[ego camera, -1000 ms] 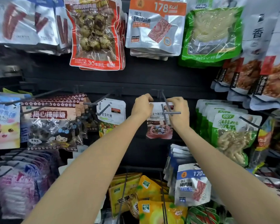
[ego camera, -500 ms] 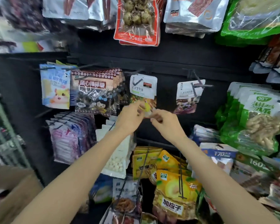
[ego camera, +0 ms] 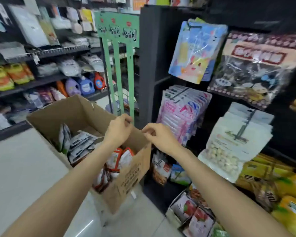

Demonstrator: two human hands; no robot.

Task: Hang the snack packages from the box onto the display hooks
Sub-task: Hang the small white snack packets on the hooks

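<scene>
Below my arms, the open brown cardboard box point(ego camera: 63, 120) holds silver and red snack packages point(ego camera: 82, 144). Over it my left hand point(ego camera: 117, 130) hangs loosely curled, empty; my right hand point(ego camera: 161, 136) likewise, beside pink hanging packets point(ego camera: 179, 113).

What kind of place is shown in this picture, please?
Most likely a small shop or convenience store: snack packages hang on display hooks, stocked shelves line the aisle, and an open cardboard box of packets stands on the floor.
</scene>
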